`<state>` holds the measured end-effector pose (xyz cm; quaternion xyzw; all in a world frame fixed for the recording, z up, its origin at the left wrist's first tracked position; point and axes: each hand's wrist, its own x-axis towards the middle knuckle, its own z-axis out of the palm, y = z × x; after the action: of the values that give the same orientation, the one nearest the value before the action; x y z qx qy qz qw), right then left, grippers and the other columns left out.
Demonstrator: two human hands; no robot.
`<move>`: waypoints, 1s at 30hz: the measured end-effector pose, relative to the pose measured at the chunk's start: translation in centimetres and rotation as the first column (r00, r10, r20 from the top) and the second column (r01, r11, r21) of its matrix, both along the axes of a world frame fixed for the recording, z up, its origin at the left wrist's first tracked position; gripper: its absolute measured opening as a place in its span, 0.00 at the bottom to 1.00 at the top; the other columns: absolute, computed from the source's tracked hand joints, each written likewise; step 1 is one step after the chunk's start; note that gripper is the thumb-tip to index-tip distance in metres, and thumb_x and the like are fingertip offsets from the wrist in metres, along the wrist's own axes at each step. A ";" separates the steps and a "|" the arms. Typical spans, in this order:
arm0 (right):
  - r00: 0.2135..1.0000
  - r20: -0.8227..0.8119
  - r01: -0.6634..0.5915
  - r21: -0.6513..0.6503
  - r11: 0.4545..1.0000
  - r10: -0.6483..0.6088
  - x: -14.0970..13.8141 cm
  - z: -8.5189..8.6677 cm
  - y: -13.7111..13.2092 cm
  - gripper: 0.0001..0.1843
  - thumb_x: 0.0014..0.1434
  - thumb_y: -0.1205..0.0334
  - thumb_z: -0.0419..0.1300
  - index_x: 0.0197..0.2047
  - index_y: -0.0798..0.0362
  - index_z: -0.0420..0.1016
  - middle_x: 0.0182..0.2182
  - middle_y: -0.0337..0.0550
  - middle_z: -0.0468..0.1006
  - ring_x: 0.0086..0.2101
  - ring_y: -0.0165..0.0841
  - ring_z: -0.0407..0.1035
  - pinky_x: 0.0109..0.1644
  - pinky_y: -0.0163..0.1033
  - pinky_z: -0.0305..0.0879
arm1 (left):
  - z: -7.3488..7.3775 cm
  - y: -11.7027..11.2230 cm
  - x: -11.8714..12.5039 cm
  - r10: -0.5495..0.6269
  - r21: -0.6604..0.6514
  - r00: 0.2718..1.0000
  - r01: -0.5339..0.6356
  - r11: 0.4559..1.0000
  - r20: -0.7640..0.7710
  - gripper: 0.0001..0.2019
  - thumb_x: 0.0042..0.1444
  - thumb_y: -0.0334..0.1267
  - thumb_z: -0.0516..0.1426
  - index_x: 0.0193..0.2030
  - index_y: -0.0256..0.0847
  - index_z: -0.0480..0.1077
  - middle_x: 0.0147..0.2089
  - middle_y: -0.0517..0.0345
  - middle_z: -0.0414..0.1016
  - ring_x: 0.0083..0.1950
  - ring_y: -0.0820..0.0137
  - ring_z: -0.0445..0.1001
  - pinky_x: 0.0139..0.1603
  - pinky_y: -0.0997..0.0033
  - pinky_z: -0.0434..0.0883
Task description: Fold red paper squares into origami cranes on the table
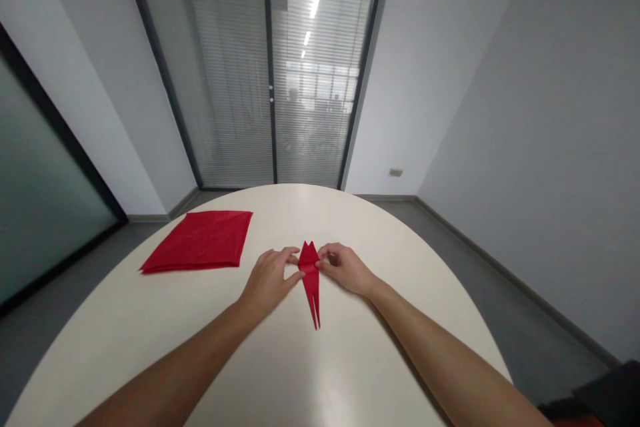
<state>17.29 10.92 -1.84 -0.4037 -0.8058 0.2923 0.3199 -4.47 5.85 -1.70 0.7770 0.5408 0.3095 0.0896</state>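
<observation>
A folded red paper piece [311,273] lies on the white table in front of me. Two short points stick up at its far end, and two long thin legs reach toward me. My left hand [273,278] pinches its left edge between thumb and fingers. At the opposite edge, my right hand [345,267] grips the paper between thumb and curled fingers. Both hands rest low, close to the tabletop.
A stack of flat red sheets [203,240] lies at the left of the round white table [380,227]. Beyond the table stand a glass door with blinds [315,133] and grey walls. A dark object [605,393] shows at the lower right.
</observation>
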 end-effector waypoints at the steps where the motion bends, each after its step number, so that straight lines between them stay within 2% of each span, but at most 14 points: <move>1: 1.000 -0.004 -0.010 -0.004 1.000 0.010 0.0 0.1 0.0 0.04 0.58 0.65 0.61 0.37 0.53 0.78 0.30 0.38 0.77 0.28 0.29 0.64 0.33 0.34 0.59 | 0.1 0.0 0.0 -0.007 0.001 1.000 0.007 1.000 -0.016 0.12 0.60 0.40 0.61 0.50 0.45 0.71 0.46 0.57 0.82 0.50 0.59 0.76 0.60 0.53 0.66; 4: 0.999 -0.015 -0.038 -0.015 0.999 0.038 0.0 0.2 -0.2 0.03 0.58 0.65 0.61 0.37 0.53 0.77 0.29 0.37 0.77 0.27 0.29 0.63 0.32 0.34 0.58 | 0.5 -0.1 0.0 -0.017 -0.001 0.998 0.017 1.000 -0.053 0.06 0.61 0.40 0.60 0.44 0.44 0.74 0.46 0.57 0.82 0.48 0.60 0.76 0.58 0.54 0.67; 10: 0.997 -0.018 -0.076 -0.016 0.997 0.076 -0.1 0.9 -0.6 0.06 0.57 0.67 0.63 0.39 0.53 0.79 0.34 0.39 0.80 0.29 0.30 0.65 0.34 0.35 0.60 | 0.6 -0.1 0.1 -0.007 0.002 0.997 0.007 1.000 -0.079 0.01 0.60 0.35 0.60 0.38 0.43 0.74 0.41 0.58 0.81 0.45 0.61 0.76 0.56 0.56 0.68; 14: 0.995 0.046 -0.095 0.025 0.995 0.094 -0.1 1.2 -0.7 0.07 0.58 0.67 0.62 0.40 0.52 0.82 0.35 0.41 0.81 0.31 0.32 0.68 0.36 0.36 0.61 | 0.5 0.1 0.2 -0.020 0.020 0.995 0.022 1.000 -0.103 0.02 0.61 0.33 0.59 0.38 0.43 0.74 0.39 0.58 0.81 0.44 0.61 0.76 0.58 0.56 0.66; 20: 0.992 0.107 -0.081 0.082 0.993 0.072 -0.1 1.0 -0.6 0.06 0.59 0.66 0.63 0.39 0.53 0.81 0.33 0.41 0.79 0.30 0.31 0.66 0.35 0.35 0.61 | 0.6 0.0 0.2 -0.004 0.019 0.995 0.006 1.000 -0.103 0.01 0.60 0.34 0.60 0.38 0.43 0.73 0.40 0.56 0.80 0.44 0.60 0.76 0.49 0.59 0.69; 22: 0.994 0.088 -0.073 0.065 0.995 0.067 -0.2 0.9 -0.7 0.06 0.59 0.66 0.63 0.40 0.53 0.80 0.33 0.41 0.79 0.30 0.31 0.66 0.35 0.35 0.61 | 0.5 -0.1 0.3 0.002 0.028 0.997 0.000 1.000 -0.071 0.04 0.60 0.37 0.60 0.41 0.43 0.73 0.42 0.55 0.80 0.45 0.59 0.76 0.50 0.58 0.70; 25: 0.997 -0.015 -0.081 -0.016 0.997 0.081 -0.3 0.7 -0.7 0.09 0.60 0.65 0.62 0.45 0.53 0.78 0.36 0.41 0.80 0.31 0.31 0.68 0.36 0.35 0.62 | 0.3 -0.3 0.4 0.003 0.049 0.999 -0.001 0.999 -0.034 0.13 0.58 0.42 0.62 0.48 0.42 0.72 0.47 0.52 0.79 0.50 0.56 0.76 0.53 0.56 0.69; 28: 0.985 -0.153 -0.089 -0.061 0.994 0.078 -0.4 0.3 -0.7 0.11 0.62 0.64 0.61 0.47 0.52 0.76 0.40 0.43 0.81 0.38 0.34 0.72 0.41 0.37 0.65 | 0.0 -0.4 0.5 0.008 0.058 1.000 -0.008 0.998 -0.005 0.21 0.56 0.45 0.63 0.55 0.41 0.69 0.52 0.48 0.78 0.53 0.54 0.75 0.56 0.53 0.68; 30: 0.972 -0.228 -0.075 -0.063 0.995 0.059 -0.6 0.0 -0.5 0.10 0.62 0.63 0.61 0.46 0.52 0.76 0.40 0.44 0.80 0.41 0.35 0.73 0.45 0.39 0.66 | -0.2 -0.3 0.4 0.020 0.047 1.000 -0.021 0.999 0.025 0.23 0.56 0.45 0.63 0.56 0.40 0.68 0.52 0.47 0.78 0.53 0.53 0.74 0.57 0.51 0.68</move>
<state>16.73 10.41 -1.82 -0.3514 -0.7664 0.3754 0.3849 -4.02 5.55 -1.87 0.7696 0.5400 0.3324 0.0747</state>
